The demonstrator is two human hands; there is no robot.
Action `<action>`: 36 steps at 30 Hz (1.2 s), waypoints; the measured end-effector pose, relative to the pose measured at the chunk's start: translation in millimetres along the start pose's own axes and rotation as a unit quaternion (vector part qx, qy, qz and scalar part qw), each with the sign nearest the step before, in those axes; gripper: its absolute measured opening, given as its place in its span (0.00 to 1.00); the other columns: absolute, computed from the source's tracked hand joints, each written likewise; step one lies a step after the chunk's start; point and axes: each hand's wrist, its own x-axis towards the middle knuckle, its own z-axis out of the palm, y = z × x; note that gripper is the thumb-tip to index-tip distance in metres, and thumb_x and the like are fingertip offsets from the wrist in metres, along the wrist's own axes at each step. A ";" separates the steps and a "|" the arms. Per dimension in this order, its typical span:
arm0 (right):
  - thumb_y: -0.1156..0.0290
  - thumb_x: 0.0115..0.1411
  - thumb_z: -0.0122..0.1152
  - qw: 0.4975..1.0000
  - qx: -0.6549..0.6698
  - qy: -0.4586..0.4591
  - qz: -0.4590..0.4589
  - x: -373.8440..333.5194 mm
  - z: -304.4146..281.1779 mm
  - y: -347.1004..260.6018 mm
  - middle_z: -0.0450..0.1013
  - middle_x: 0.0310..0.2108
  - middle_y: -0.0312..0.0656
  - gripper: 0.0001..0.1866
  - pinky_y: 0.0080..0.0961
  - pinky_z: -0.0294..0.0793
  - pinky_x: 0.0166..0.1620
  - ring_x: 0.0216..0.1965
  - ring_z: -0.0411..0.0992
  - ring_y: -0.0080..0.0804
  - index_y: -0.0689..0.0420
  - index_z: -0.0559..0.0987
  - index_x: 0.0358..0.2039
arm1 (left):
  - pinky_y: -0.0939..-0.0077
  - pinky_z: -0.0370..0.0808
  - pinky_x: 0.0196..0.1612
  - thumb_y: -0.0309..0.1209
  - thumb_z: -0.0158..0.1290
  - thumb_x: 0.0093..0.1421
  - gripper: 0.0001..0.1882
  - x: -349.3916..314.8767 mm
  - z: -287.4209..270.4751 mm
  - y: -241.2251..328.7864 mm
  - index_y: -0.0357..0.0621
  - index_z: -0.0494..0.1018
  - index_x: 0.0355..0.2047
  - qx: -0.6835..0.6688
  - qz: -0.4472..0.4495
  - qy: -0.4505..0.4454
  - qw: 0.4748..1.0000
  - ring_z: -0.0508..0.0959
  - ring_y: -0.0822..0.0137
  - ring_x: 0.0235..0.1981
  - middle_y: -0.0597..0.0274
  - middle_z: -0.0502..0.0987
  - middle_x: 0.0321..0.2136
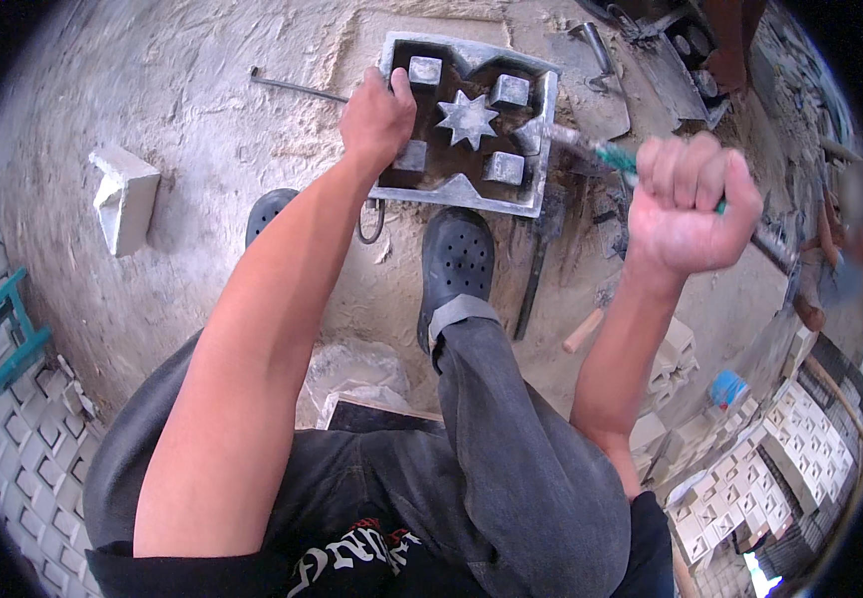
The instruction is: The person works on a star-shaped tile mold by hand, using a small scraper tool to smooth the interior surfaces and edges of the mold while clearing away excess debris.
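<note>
A square grey metal mould (456,188) lies on the dusty floor in front of me, with a star-shaped block (467,121) at its centre and small square blocks near its corners. My left hand (381,122) is closed over the mould's left wall. Raised to the right of the mould, my right hand (695,204) makes a fist round a rod-like tool (615,156) with a green grip. Motion blurs the tool's far end, which overlaps the mould's right edge in view; whether they touch I cannot tell.
A thin metal rod (297,88) juts out left of the mould. A trowel (601,60) lies beyond its right side, and a white block (127,199) stands at left. My shoe (458,254) is close to the near edge. Pale patterned blocks (740,503) are stacked at lower right.
</note>
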 end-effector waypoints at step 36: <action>0.59 0.60 0.60 0.927 -0.361 0.063 0.080 10.4 -41.6 175.1 0.70 0.18 0.31 0.19 0.20 0.64 0.30 0.24 0.66 0.17 0.59 0.75 0.19 | 0.57 0.68 0.57 0.48 0.52 0.62 0.32 7.5 -118.9 -33.2 0.43 0.61 0.60 0.196 0.392 -0.145 0.887 0.73 0.49 0.54 0.44 0.71 0.53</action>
